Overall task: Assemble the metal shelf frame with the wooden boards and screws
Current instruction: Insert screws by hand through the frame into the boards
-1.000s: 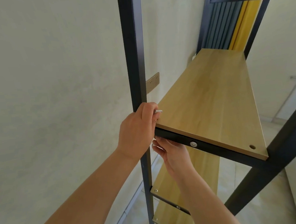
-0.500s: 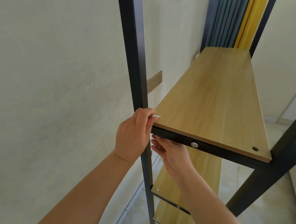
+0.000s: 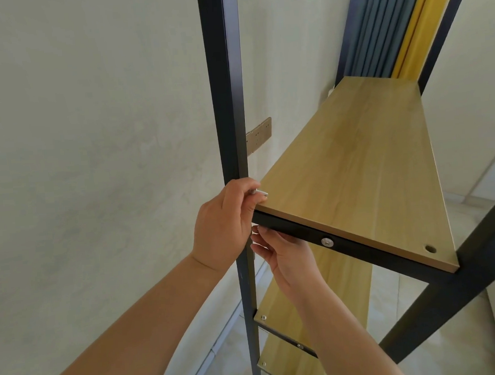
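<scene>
L hand [image 3: 224, 227] is curled, pinching a small silver screw [image 3: 260, 193] betw. thumb & fingers, right at the near-left corner of the top wooden board [image 3: 356, 165], in front of the black upright post [image 3: 225, 101]. Screw tip pokes out over the board's corner, just above its surface. R hand [image 3: 286, 255] sits under that corner, fingers loosely spread & reaching up to the underside of the black crossbar [image 3: 347, 244]; can't tell if it holds anything. The board lies flat on the metal frame; a silver bolt head [image 3: 327, 241] shows on the crossbar face, and an open hole [image 3: 430, 248] is at the board's near-right corner. Lower boards [image 3: 285, 325] w/ corner screws sit below. Pale wall [image 3: 90, 139] behind, w/ a small wall plate [image 3: 259, 136] beside the post.
</scene>
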